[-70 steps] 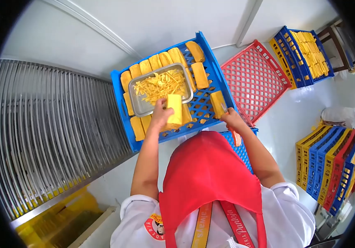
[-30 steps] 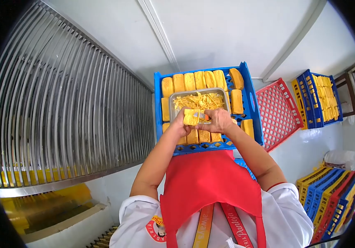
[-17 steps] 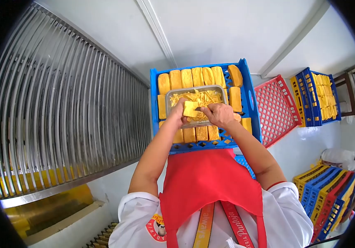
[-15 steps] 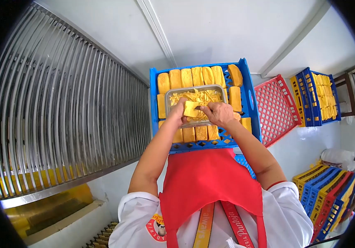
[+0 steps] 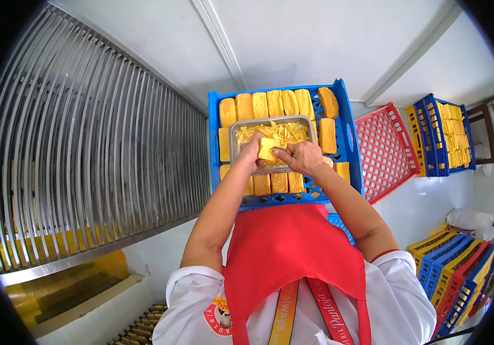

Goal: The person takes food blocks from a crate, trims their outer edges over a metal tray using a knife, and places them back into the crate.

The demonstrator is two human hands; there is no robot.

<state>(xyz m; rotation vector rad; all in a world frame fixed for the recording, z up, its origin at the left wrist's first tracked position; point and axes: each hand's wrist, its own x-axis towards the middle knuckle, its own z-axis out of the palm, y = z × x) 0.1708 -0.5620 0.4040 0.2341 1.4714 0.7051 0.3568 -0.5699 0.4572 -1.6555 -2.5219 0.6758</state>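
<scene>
My left hand [image 5: 251,152] is closed around a yellow bread loaf [image 5: 266,148], tilted over a clear plastic tub [image 5: 233,137]. In my right hand [image 5: 305,157] is a small knife [image 5: 277,150]; its dark blade lies against the right side of the loaf, mostly covered by my fingers. Yellow strips of bread trimmings [image 5: 284,133] fill much of the tub beneath both hands. The tub rests on several golden loaves [image 5: 274,104] arranged in rows inside a blue plastic crate [image 5: 349,129].
Metal slatted racking [image 5: 97,144] stands along the left. A red crate [image 5: 382,149] leans right of the blue one, beside a dark blue crate [image 5: 438,135] packed with yellow bread pieces. Several coloured crates [image 5: 445,270] are stacked at lower right.
The loaf has tipped slightly, and the knife has shifted a little toward me along its right side. Both hands keep their hold.
</scene>
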